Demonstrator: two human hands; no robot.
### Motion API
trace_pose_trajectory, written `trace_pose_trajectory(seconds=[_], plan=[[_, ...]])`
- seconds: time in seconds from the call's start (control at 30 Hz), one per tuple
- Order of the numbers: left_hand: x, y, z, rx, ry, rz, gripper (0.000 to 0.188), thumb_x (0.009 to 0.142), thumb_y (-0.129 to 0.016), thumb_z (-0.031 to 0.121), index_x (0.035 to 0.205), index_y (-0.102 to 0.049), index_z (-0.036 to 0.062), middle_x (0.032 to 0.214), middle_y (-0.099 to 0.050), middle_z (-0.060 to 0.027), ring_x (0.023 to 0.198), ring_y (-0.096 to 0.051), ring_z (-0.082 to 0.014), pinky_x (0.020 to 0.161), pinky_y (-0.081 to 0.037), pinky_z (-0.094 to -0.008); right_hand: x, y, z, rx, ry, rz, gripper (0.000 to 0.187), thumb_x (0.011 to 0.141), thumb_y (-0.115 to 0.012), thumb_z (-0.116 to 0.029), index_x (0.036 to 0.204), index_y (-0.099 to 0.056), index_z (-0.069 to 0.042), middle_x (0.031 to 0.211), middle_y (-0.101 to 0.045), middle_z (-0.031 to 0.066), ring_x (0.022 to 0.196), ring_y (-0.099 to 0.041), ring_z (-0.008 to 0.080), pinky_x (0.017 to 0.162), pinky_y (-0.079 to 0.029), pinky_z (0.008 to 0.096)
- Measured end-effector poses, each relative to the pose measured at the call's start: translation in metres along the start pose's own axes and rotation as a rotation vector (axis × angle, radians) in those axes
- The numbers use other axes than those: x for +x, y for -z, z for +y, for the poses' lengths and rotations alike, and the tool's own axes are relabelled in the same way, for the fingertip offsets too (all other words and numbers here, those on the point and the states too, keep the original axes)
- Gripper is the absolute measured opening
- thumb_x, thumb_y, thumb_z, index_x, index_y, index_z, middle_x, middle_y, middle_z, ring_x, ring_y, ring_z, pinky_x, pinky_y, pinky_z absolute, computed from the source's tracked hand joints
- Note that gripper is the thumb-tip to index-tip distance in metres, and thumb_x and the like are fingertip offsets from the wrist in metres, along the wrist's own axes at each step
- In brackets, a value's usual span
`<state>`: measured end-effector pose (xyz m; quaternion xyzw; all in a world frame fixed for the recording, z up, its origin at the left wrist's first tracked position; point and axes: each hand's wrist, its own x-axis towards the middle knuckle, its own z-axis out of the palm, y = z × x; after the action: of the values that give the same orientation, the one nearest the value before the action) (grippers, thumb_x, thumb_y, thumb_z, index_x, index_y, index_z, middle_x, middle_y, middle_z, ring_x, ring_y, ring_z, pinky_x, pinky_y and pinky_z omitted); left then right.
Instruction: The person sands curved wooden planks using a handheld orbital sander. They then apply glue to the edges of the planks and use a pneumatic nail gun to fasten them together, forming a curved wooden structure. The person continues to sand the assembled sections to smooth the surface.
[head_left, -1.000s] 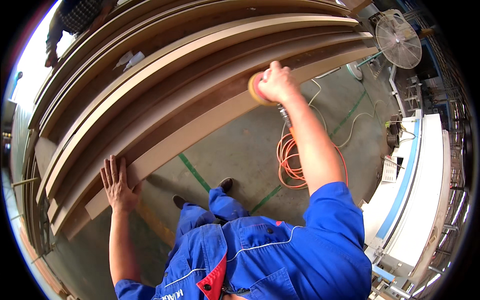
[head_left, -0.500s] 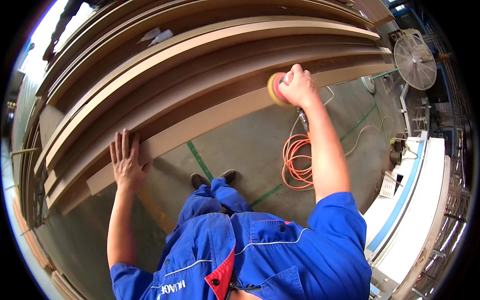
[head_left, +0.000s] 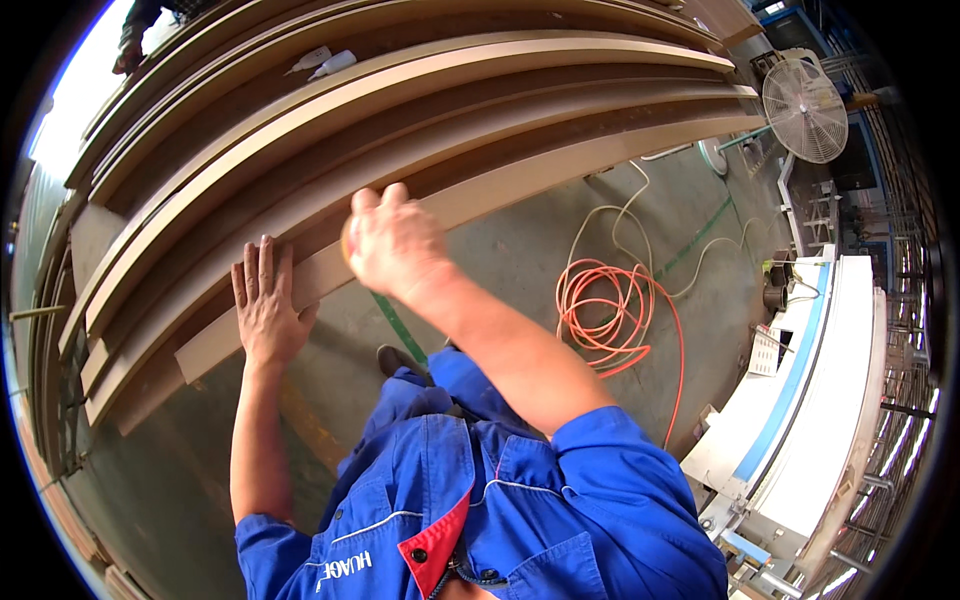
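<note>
One spread left hand [head_left: 273, 315] crosses a long tan board [head_left: 560, 168] slanting away rightward; farther along, the right hand [head_left: 398, 245] grips a mostly hidden yellow-edged sander [head_left: 347, 243].

1. Board [head_left: 540, 178]: long, narrow, pale tan, plain-faced; nearest the person of the stacked lengths. Lies lengthwise from between 8 and 9 o'clock to 2 o'clock; appears bowed in this wide view. Left hand [head_left: 270, 325] rests spread on it at 9 o'clock.
2. Sander [head_left: 346, 243]: at 10 o'clock, over the board's left part, gripped from above by the right hand [head_left: 398, 245]. Only a yellowish rim shows; the remainder is covered. Contact with the board cannot be confirmed.
</note>
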<state>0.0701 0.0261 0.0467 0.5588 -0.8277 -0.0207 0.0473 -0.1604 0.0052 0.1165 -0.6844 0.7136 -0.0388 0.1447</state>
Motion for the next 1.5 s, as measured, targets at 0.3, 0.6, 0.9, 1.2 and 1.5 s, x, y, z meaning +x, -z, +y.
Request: trace_pose_trajectory(seconds=[0.3, 0.6, 0.9, 1.2, 1.5], plan=[[0.002, 0.001, 0.006, 0.042, 0.022, -0.005, 0.103, 0.077, -0.087, 0.034, 0.164, -0.038, 0.0075, 0.175, -0.026, -0.0137, 0.164, -0.018, -0.0353, 0.135, -0.013, -0.0530, -0.003, -0.002, 0.026, -0.008, 0.075, 0.018, 0.039, 0.098, -0.067, -0.032, 0.123, -0.055, -0.004, 0.116, -0.060, 0.0243, 0.101, -0.075, 0.0394, 0.084, -0.064, 0.0470], [0.028, -0.016, 0.052, 0.125, 0.067, 0.000, 0.109, 0.078, -0.085, 0.038, 0.168, -0.031, 0.0071, 0.176, -0.019, -0.0230, 0.164, -0.013, -0.0410, 0.134, -0.011, -0.0548, 0.027, 0.067, 0.222, -0.030, -0.110, 0.028, 0.048, 0.097, -0.067, -0.039, 0.132, -0.053, -0.009, 0.124, -0.059, 0.0270, 0.111, -0.071, 0.0452, 0.093, -0.060, 0.0548], [0.087, -0.015, 0.158, 0.093, 0.146, -0.062, 0.108, 0.076, -0.088, 0.041, 0.167, -0.036, 0.0146, 0.177, -0.018, -0.0218, 0.165, -0.011, -0.0384, 0.135, -0.010, -0.0514, 0.065, 0.127, 0.423, -0.078, -0.278, 0.083, 0.052, 0.090, -0.067, -0.037, 0.131, -0.053, -0.009, 0.129, -0.062, 0.0282, 0.119, -0.066, 0.0476, 0.103, -0.055, 0.0538], [0.088, -0.021, 0.158, 0.146, 0.130, -0.018, 0.107, 0.073, -0.088, 0.034, 0.166, -0.037, 0.0140, 0.175, -0.021, -0.0221, 0.164, -0.016, -0.0398, 0.134, -0.014, -0.0534, 0.064, 0.152, 0.523, -0.043, -0.304, 0.148, 0.044, 0.084, -0.071, -0.038, 0.118, -0.057, -0.013, 0.118, -0.066, 0.0211, 0.115, -0.066, 0.0438, 0.101, -0.053, 0.0535], [0.089, -0.019, 0.162, 0.126, 0.130, -0.015, 0.107, 0.076, -0.088, 0.033, 0.167, -0.035, 0.0148, 0.176, -0.021, -0.0211, 0.164, -0.016, -0.0377, 0.134, -0.014, -0.0516, 0.034, 0.110, 0.369, -0.050, -0.157, 0.090, 0.041, 0.096, -0.065, -0.036, 0.126, -0.058, -0.008, 0.120, -0.062, 0.0257, 0.107, -0.073, 0.0429, 0.089, -0.062, 0.0534]])
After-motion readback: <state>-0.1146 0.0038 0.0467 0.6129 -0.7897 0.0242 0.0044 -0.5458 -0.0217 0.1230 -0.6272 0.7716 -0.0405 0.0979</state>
